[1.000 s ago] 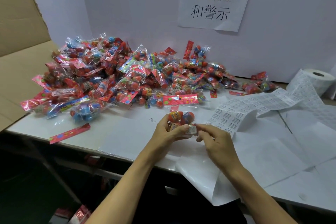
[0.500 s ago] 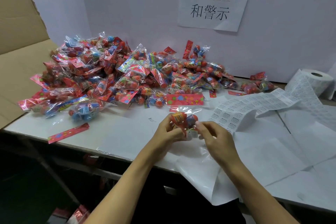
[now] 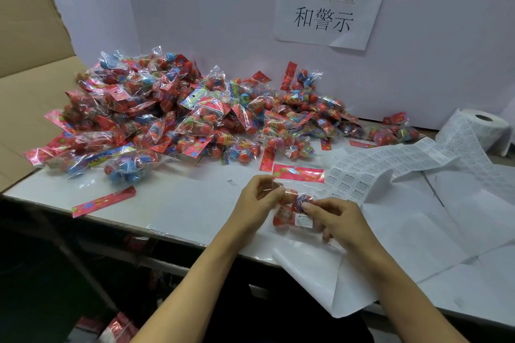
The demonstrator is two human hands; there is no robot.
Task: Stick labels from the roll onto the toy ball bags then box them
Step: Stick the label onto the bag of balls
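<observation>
A clear toy ball bag [image 3: 289, 203] with red balls and a pink header card lies near the table's front edge between my hands. My left hand [image 3: 257, 199] pinches the bag's left side. My right hand [image 3: 333, 217] grips its right side, thumb on the balls. A small white label [image 3: 303, 220] is stuck on the bag's lower front. The label roll [image 3: 485, 131] sits at the far right, its printed strip [image 3: 390, 164] trailing toward the bag. A big pile of toy ball bags [image 3: 172, 117] covers the back left of the table.
An open cardboard box flap [image 3: 30, 64] stands at the left. A loose pink header card [image 3: 103, 200] lies near the table's front edge. Blank white backing paper [image 3: 418, 231] spreads over the right side and hangs off the edge. A paper sign [image 3: 331, 0] hangs on the back wall.
The bag has turned and come lower, so its header card now points away from me and the stuck label faces up. My right hand shifted from pressing the label to holding the bag's right side.
</observation>
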